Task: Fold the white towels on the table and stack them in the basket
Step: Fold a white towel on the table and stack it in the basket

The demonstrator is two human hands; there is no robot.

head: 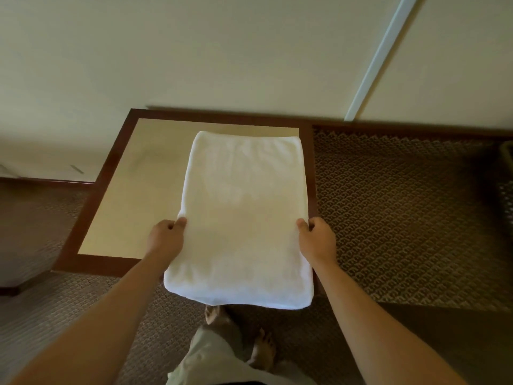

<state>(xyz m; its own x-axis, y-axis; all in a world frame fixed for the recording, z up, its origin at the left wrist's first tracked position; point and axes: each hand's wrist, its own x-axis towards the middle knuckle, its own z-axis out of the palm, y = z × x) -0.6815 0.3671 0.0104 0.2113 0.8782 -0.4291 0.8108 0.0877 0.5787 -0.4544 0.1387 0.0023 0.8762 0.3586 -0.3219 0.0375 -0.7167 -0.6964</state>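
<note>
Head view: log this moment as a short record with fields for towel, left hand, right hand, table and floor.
towel: white terry towel, folded into a long rectangle, far part lying on the table, near end hanging past the table's front edge
left hand: left hand pinches the towel's left edge
right hand: right hand pinches the towel's right edge
table: low table with tan top and dark wooden frame, set against the wall
floor: brown patterned carpet
basket: only a dark shape at the far right edge, cannot tell
</note>
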